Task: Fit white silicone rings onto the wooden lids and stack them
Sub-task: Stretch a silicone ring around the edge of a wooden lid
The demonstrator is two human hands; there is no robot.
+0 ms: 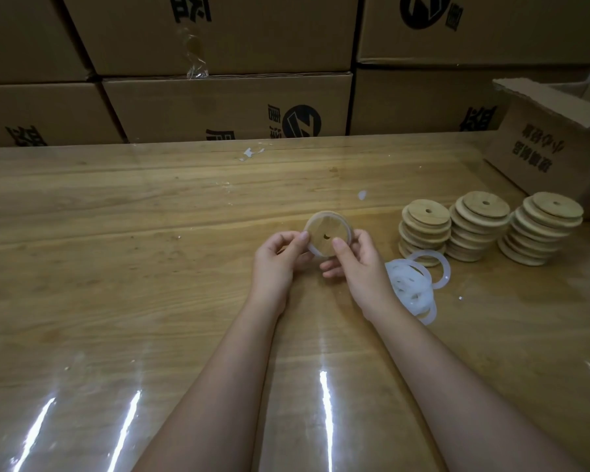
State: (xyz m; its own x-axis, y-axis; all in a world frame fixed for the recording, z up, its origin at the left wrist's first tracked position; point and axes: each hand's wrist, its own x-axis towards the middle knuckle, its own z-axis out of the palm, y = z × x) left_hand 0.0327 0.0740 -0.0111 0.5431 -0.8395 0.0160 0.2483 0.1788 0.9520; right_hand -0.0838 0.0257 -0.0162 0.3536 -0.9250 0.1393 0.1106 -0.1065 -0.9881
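The left hand [276,264] and right hand [358,264] both pinch one round, smooth wooden lid [326,233] with a small hole, fingers curled tight on it. A soft white silicone ring [312,251] sits partly round its rim. Right of this lid, on the shiny wooden table [150,233], stand three stacks of lids [424,229] and a loose pile of rings [411,287].
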